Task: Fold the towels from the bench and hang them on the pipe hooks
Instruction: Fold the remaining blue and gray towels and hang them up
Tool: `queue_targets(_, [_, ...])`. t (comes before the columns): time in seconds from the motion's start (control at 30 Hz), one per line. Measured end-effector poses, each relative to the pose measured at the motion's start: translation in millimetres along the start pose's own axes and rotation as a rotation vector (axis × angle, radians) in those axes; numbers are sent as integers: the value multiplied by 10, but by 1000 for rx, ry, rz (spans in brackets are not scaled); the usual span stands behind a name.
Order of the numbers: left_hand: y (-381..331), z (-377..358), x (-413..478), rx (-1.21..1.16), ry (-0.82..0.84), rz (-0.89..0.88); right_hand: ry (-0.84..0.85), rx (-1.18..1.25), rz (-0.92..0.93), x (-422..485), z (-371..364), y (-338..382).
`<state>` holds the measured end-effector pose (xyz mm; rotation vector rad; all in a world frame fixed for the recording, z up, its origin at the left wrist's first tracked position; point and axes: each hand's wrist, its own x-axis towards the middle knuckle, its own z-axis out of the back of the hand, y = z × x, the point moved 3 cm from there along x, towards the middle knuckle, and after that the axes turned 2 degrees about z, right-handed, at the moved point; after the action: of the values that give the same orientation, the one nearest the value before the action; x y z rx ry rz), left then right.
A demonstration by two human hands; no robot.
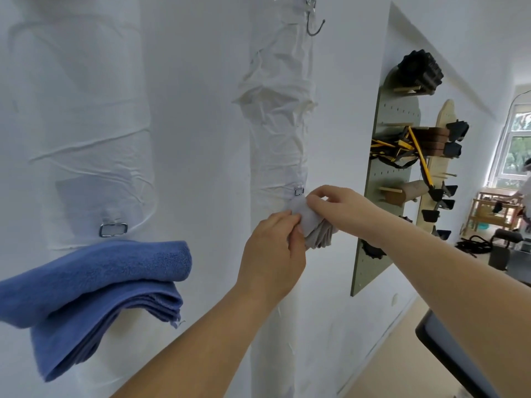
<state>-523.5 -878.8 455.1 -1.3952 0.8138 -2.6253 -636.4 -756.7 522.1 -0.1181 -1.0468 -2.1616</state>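
Observation:
A folded grey towel (311, 225) is bunched against the right white-wrapped pipe (275, 133), just below a small metal clip (299, 191). My left hand (273, 254) pinches its lower left part. My right hand (336, 205) grips its top from the right. A folded blue towel (94, 294) hangs on the left pipe (86, 124), under another metal clip (113, 229). An empty metal hook (314, 25) sticks out high on the right pipe.
A green pegboard (382, 179) on the wall to the right carries black rollers, yellow-black straps and wooden pegs. A dark bench edge (448, 354) shows at the lower right. Further right are a window, wooden furniture and a person.

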Motion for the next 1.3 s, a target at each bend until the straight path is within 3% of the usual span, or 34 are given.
queue_targets(0.1, [-10,0,-11,-43,41,32,-2,193,-51,8,-52,-40])
queue_targets(0.3, [46,-11,-52,-135,222,104,-30,246,-61,-99,-117,-72])
queue_targets(0.53, [-161,288,-14,-65,106,64,-316,-109,86,-164,104,196])
queue_targets(0.8, [-258,451,-280,-73,68,187,-305,-293,223,-507,69,568])
queue_targets(0.93, [-234,563,-992,-211,102,345,-395,-262,291,-1012,-211,629])
queue_targets(1.0, [-116,545,-1548,-257,200,426,-342,-159,232,-1348,-487,524])
queue_targets(1.1, [136,587,-2364,-214,307,508,-125,-7,96,-1860,-1005,287])
queue_targets(1.3, [561,929,-3633,-151,402,702,251,118,-159,-2955,-1847,-104])
